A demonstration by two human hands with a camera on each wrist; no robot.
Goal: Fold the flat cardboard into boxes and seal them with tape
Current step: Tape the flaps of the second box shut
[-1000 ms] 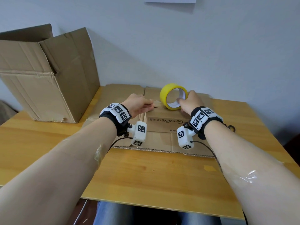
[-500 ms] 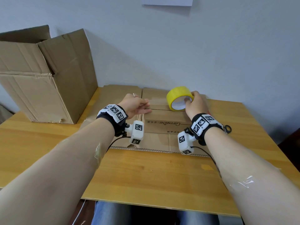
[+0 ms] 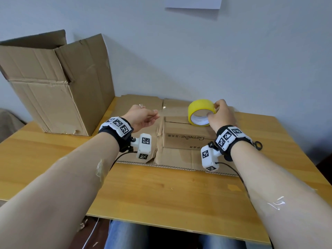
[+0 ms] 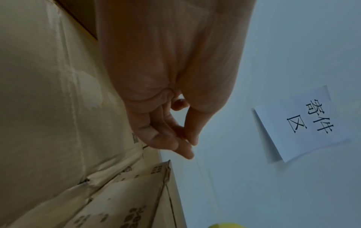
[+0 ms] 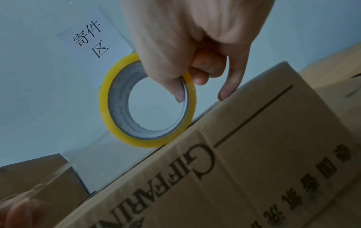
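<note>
My right hand grips the light, stiff yellow tape roll through its core above the flattened brown cardboard on the counter; my left hand pinches its thin, clingy free end

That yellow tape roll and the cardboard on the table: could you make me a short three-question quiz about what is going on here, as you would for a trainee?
1. True or false: the right hand holds the yellow tape roll.
2. What is the left hand doing? A) lying flat on the table; B) pinching a clear strip of tape pulled from the roll; C) lifting the big open box.
3. What does the roll rest on?

Key
1. True.
2. B.
3. The printed cardboard box, at its top far edge.
</note>
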